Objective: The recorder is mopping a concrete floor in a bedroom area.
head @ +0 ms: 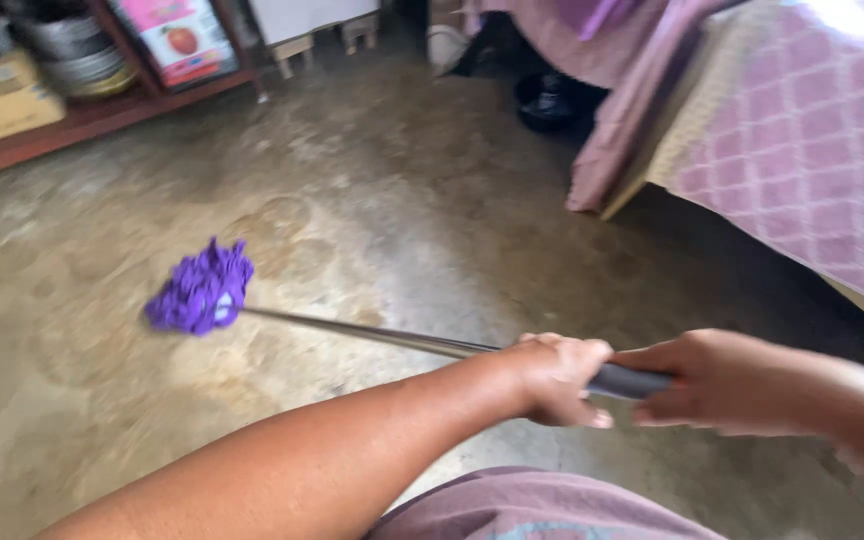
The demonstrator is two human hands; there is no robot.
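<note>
Left hand (557, 378) and right hand (712, 383) are both closed around the grey grip of the mop handle (372, 335). The purple mop head (199, 290) rests on the bare, mottled concrete floor (382, 200), left. A patterned bed cover (802, 150) lies right; a wooden shelf (102, 115) stands far left.

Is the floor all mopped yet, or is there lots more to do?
Part-way, it seems. The concrete floor looks patchy, with darker and lighter areas, so which parts have been wiped is hard to tell. Right now the left hand and right hand both grip the mop handle, with the purple mop head pressed on the floor. The strip beside the bed looks unreached.
</note>
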